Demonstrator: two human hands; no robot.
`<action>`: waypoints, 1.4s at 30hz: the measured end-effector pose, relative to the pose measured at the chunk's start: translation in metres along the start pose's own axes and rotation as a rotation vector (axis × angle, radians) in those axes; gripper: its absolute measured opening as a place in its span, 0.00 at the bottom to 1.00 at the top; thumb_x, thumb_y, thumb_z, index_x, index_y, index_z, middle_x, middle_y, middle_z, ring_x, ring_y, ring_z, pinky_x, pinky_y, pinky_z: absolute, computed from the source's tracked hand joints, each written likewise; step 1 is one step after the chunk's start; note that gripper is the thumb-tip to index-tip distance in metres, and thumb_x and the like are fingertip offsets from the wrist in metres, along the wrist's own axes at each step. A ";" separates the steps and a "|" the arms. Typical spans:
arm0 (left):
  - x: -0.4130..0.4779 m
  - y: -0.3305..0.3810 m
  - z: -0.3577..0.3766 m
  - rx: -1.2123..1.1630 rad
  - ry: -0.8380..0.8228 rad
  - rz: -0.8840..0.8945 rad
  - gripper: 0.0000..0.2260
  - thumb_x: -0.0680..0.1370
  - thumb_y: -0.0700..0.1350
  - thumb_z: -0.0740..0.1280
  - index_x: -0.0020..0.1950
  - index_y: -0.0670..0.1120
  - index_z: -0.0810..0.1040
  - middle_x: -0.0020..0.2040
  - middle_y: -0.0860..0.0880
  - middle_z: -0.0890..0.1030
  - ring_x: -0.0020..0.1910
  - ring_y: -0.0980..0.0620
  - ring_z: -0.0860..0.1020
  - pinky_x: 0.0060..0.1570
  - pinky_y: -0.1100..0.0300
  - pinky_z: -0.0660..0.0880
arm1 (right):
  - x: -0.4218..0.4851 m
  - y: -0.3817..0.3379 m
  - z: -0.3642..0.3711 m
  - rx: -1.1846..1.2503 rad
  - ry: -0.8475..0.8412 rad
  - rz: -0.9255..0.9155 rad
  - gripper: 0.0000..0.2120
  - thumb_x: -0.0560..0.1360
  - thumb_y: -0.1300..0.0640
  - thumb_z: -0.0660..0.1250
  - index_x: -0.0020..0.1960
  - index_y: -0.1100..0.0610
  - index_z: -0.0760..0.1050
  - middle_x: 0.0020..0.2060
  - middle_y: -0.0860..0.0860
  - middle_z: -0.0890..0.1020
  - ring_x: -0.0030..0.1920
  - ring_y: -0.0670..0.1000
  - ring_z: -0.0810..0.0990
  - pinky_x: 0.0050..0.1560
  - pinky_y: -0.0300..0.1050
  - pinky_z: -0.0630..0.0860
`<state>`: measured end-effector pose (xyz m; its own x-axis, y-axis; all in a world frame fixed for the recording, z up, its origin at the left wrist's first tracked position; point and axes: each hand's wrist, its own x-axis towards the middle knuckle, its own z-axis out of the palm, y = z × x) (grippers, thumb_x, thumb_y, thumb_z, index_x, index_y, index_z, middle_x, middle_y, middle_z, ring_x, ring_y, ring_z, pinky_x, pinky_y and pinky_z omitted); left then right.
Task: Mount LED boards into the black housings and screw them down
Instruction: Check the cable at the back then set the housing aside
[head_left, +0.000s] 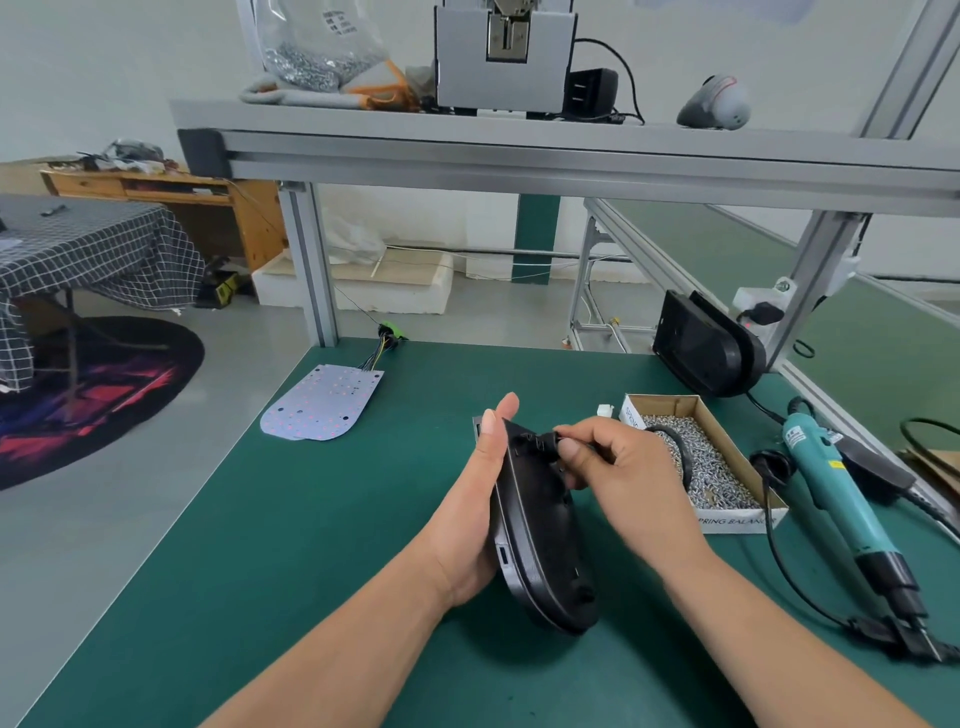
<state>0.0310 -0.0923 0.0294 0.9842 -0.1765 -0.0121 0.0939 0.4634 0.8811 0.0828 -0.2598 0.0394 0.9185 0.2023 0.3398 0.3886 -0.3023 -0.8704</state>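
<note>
Black oval plastic housing (540, 540): on edge above green bench mat (311, 519), long axis running away from me, rounded end nearest. My left hand (475, 509) props it, fingers straight; my right hand (618, 467) pinches its black cable (675, 438) at the far end.

I take my bearings from the black housing (540, 525). It stands on edge, and the left hand (467, 519) lies flat over the face turned toward it, so I cannot see inside. At the housing's top end the right hand (618, 467) pinches the black cable (662, 429), but the fingertips are blurred and hide where the cable enters. Right of the housing, the right wrist partly covers the lettering on the screw box (727, 521). Far above the housing, the top edge crops the grey machine (504, 57). The print on the bag (317, 47) beside it is too small to read.
</note>
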 end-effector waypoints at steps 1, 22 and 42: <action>0.000 0.000 0.001 0.001 -0.012 -0.007 0.33 0.75 0.73 0.63 0.80 0.71 0.61 0.68 0.45 0.84 0.64 0.45 0.83 0.68 0.42 0.79 | 0.000 0.000 0.000 -0.007 0.003 0.004 0.10 0.81 0.62 0.71 0.46 0.49 0.85 0.35 0.48 0.85 0.35 0.46 0.82 0.43 0.36 0.78; -0.004 0.009 -0.003 -0.069 0.065 -0.027 0.32 0.76 0.73 0.65 0.78 0.64 0.72 0.72 0.45 0.80 0.70 0.43 0.80 0.58 0.47 0.82 | -0.011 -0.011 -0.015 -0.265 0.074 -0.216 0.16 0.84 0.44 0.61 0.61 0.48 0.83 0.50 0.39 0.83 0.57 0.42 0.81 0.57 0.32 0.71; -0.008 0.016 0.005 -0.143 0.217 0.150 0.30 0.69 0.77 0.70 0.70 0.71 0.77 0.66 0.48 0.85 0.62 0.43 0.85 0.57 0.41 0.83 | -0.022 -0.014 -0.018 -0.498 -0.249 -0.286 0.13 0.86 0.45 0.56 0.64 0.43 0.77 0.52 0.42 0.82 0.54 0.47 0.81 0.56 0.46 0.76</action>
<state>0.0241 -0.0877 0.0454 0.9963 0.0858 -0.0012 -0.0499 0.5906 0.8054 0.0580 -0.2766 0.0505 0.7517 0.5325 0.3891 0.6592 -0.5898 -0.4664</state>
